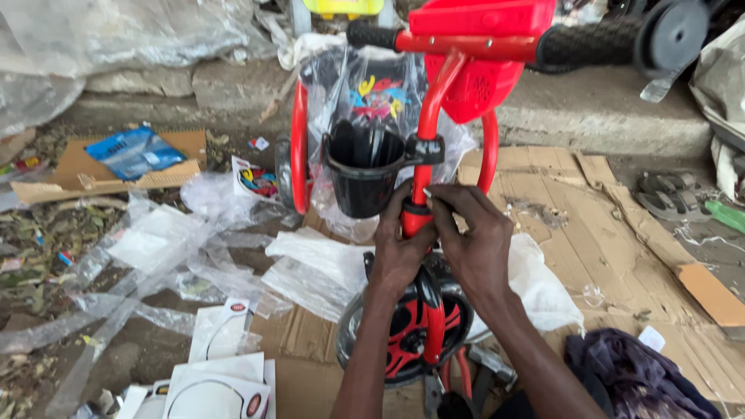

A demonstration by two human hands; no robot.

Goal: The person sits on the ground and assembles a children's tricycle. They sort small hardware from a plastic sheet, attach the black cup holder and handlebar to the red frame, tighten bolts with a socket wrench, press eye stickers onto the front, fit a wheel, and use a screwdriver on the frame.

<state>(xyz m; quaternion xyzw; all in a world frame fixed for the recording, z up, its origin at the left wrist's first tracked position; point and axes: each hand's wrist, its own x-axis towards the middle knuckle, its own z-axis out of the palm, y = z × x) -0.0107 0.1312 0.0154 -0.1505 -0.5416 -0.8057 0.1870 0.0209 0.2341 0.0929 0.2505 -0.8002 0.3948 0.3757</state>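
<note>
A red child's tricycle stands in front of me, its red steering stem rising to black-gripped handlebars. A black cup holder is clamped to the stem. My left hand wraps the lower stem just above the front wheel, which is black with red spokes. My right hand pinches a small thin metal piece against the stem beside the clamp. The seat, still in clear plastic wrap, shows behind the stem.
Flattened cardboard covers the ground at right, with a sandal on it. Clear plastic bags and printed paper sheets lie at left. Pliers with red handles rest near the wheel, dark cloth at bottom right. A concrete kerb runs behind.
</note>
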